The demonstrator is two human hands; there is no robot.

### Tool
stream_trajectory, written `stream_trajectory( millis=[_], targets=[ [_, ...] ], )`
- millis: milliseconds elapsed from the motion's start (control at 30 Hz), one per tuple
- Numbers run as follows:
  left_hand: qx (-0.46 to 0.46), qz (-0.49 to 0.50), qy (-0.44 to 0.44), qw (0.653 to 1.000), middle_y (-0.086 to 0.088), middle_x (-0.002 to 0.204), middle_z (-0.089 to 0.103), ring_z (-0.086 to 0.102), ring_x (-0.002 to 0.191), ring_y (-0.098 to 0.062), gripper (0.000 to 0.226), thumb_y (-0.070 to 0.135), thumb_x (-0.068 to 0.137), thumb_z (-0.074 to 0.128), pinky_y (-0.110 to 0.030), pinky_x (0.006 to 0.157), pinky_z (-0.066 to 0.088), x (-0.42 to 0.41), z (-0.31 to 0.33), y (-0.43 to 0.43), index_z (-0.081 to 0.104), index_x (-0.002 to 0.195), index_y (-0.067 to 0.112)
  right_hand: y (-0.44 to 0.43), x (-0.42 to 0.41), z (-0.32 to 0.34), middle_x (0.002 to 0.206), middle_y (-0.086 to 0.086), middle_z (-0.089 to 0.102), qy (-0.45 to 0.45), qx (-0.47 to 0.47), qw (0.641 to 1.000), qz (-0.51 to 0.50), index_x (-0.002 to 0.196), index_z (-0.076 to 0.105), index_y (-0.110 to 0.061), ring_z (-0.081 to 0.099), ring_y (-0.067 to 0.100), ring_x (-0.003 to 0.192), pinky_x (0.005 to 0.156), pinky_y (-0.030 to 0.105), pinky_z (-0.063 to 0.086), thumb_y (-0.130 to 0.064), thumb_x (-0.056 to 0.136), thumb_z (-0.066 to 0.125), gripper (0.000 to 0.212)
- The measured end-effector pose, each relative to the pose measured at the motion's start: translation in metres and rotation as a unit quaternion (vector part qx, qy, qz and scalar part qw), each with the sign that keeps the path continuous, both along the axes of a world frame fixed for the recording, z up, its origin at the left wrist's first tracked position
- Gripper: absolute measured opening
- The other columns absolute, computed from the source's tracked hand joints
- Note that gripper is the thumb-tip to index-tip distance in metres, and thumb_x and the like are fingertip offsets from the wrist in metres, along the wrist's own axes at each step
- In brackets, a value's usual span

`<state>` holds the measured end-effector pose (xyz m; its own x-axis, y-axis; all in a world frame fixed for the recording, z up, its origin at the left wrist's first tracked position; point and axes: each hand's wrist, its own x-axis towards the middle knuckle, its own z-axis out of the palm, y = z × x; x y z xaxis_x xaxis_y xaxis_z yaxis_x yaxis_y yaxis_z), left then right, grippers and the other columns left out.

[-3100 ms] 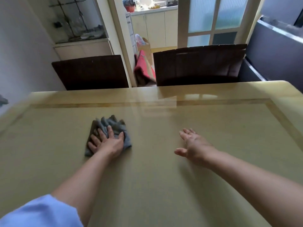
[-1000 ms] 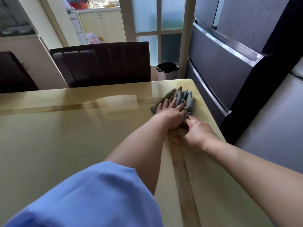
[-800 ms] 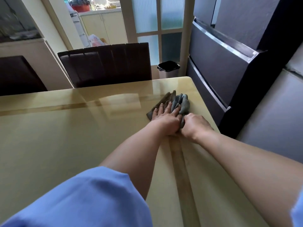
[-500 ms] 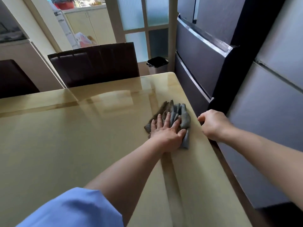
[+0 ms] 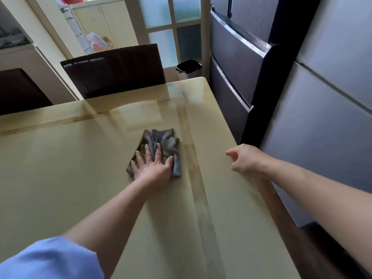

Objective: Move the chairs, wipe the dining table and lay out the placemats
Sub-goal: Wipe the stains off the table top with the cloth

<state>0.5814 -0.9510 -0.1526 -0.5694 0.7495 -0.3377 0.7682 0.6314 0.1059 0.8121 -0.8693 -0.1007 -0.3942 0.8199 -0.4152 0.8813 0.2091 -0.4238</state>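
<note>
The glossy beige dining table [image 5: 60,168] fills the lower view. A crumpled grey cloth [image 5: 165,139] lies on it near the right side, just left of the brown inlay stripe. My left hand [image 5: 154,168] presses flat on the cloth's near half with fingers spread. My right hand [image 5: 247,160] sits at the table's right edge, fingers loosely curled, with nothing in it. A dark brown chair [image 5: 114,69] stands at the far side, and a second one [image 5: 18,89] shows at the far left. No placemats are in view.
A dark grey fridge [image 5: 237,57] and a silver appliance [image 5: 326,117] stand close along the table's right edge. A small black-lined bin [image 5: 189,68] sits past the far right corner by a frosted glass door. Cabinets lie beyond.
My left hand has dragged the cloth from the far right corner back toward me and slightly left. My right hand left the cloth and went out to the table's right edge.
</note>
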Motion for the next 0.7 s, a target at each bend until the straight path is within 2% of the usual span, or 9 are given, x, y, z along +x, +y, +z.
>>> stream_trajectory(
  millis=[67, 133, 167, 233, 267, 400, 633, 700],
  targets=[
    [0.013, -0.016, -0.012, 1.000, -0.003, 0.157, -0.018, -0.018, 0.142, -0.033, 0.066, 0.062, 0.090, 0.018, -0.052, 0.112, -0.013, 0.035, -0.003, 0.002, -0.006, 0.146, 0.035, -0.006, 0.008, -0.001, 0.140, -0.002, 0.052, 0.021, -0.019, 1.000, 0.003, 0.137, 0.048, -0.022, 0.049, 0.015, 0.128, 0.106, 0.022, 0.038, -0.001, 0.081, 0.046, 0.060],
    [0.040, -0.113, -0.021, 0.993, -0.001, 0.156, -0.018, -0.021, 0.142, -0.032, 0.066, 0.061, 0.090, 0.020, -0.050, 0.111, -0.016, 0.087, -0.009, -0.005, -0.004, 0.146, 0.037, -0.011, 0.017, 0.003, 0.136, 0.005, 0.056, 0.084, -0.020, 0.996, -0.034, 0.133, 0.053, -0.011, 0.052, 0.018, 0.126, 0.107, 0.022, 0.036, 0.007, 0.081, 0.040, 0.057],
    [0.055, -0.171, -0.025, 0.983, 0.001, 0.156, -0.019, -0.022, 0.141, -0.031, 0.066, 0.061, 0.090, 0.021, -0.049, 0.110, -0.018, 0.115, -0.012, -0.012, -0.003, 0.146, 0.037, -0.013, 0.022, 0.005, 0.131, 0.011, 0.059, 0.105, -0.007, 0.993, -0.060, 0.127, 0.058, -0.005, 0.054, 0.022, 0.123, 0.108, 0.027, 0.038, 0.009, 0.080, 0.039, 0.052],
    [0.067, -0.280, -0.030, 0.957, 0.003, 0.156, -0.019, -0.024, 0.141, -0.029, 0.066, 0.061, 0.089, 0.020, -0.048, 0.110, -0.020, 0.161, -0.013, -0.026, -0.001, 0.146, 0.037, -0.019, 0.030, 0.009, 0.119, 0.018, 0.066, 0.103, 0.024, 0.990, -0.094, 0.110, 0.067, -0.002, 0.058, 0.031, 0.115, 0.102, 0.037, 0.045, 0.009, 0.078, 0.042, 0.043],
    [0.061, -0.327, -0.028, 0.943, 0.003, 0.156, -0.019, -0.025, 0.141, -0.028, 0.065, 0.061, 0.089, 0.018, -0.047, 0.109, -0.021, 0.176, -0.012, -0.033, -0.001, 0.146, 0.036, -0.023, 0.033, 0.010, 0.116, 0.018, 0.067, 0.085, 0.044, 0.990, -0.101, 0.106, 0.070, -0.003, 0.058, 0.032, 0.113, 0.099, 0.036, 0.046, 0.006, 0.078, 0.044, 0.039],
    [0.054, -0.400, -0.033, 0.914, 0.006, 0.156, -0.019, -0.027, 0.140, -0.024, 0.063, 0.060, 0.091, 0.017, -0.043, 0.110, -0.022, 0.180, -0.006, -0.066, -0.006, 0.146, 0.037, -0.044, 0.036, 0.022, 0.127, 0.013, 0.062, 0.047, 0.070, 0.987, -0.133, 0.119, 0.064, -0.007, 0.053, 0.029, 0.122, 0.103, 0.032, 0.040, 0.002, 0.083, 0.044, 0.042],
    [0.014, -0.525, -0.045, 0.850, 0.007, 0.157, -0.014, -0.023, 0.142, -0.025, 0.057, 0.056, 0.094, 0.019, -0.044, 0.114, -0.017, 0.173, 0.000, -0.136, -0.002, 0.145, 0.042, -0.099, 0.010, 0.041, 0.136, 0.006, 0.056, 0.007, 0.010, 0.996, -0.084, 0.127, 0.059, -0.010, 0.048, 0.020, 0.129, 0.106, 0.022, 0.033, -0.004, 0.091, 0.043, 0.040],
    [0.020, -0.534, -0.039, 0.844, 0.006, 0.158, -0.012, -0.021, 0.143, -0.025, 0.057, 0.055, 0.094, 0.019, -0.043, 0.115, -0.014, 0.166, 0.001, -0.152, -0.001, 0.146, 0.040, -0.121, 0.006, 0.042, 0.137, 0.006, 0.055, -0.009, 0.012, 0.997, -0.075, 0.128, 0.057, -0.009, 0.048, 0.019, 0.129, 0.106, 0.021, 0.032, -0.005, 0.091, 0.044, 0.040]
  ],
)
